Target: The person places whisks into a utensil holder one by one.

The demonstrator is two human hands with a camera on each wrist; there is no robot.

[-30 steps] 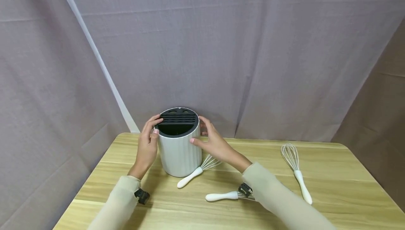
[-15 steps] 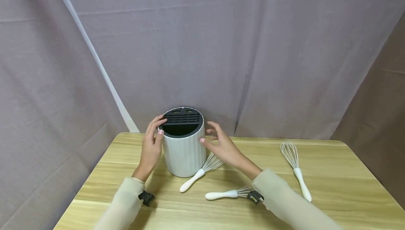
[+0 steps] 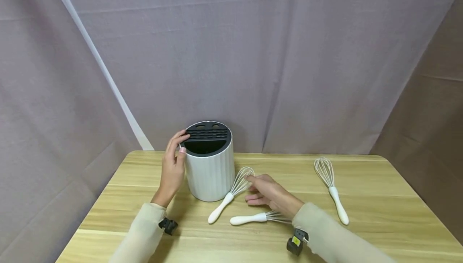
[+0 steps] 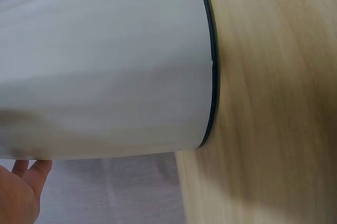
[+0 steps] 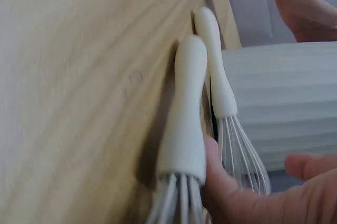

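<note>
The left hand [image 3: 173,170] grips the upper side of the white ribbed holder [image 3: 211,172], fingers curled over its black slotted top [image 3: 206,138] and the thumb against the wall; the holder stands upright on the wooden table [image 3: 376,198], near the far edge and left of centre; in the left wrist view its white wall [image 4: 105,66] and dark base ring fill most of the frame, with fingertips [image 4: 31,167] showing at the lower left. The right hand [image 3: 269,192] lies low over the table with relaxed fingers, holding nothing; its fingertips are at the wires of the nearest whisk [image 3: 231,196], which lies tilted just beside the holder's base; the right wrist view shows the thumb [image 5: 216,182] touching the handle end of the second whisk [image 5: 184,124], which lies on the table in front of the hand [image 3: 253,217]. A third whisk [image 3: 330,188] lies well apart to the right; a grey curtain [image 3: 289,54] hangs behind the table.
</note>
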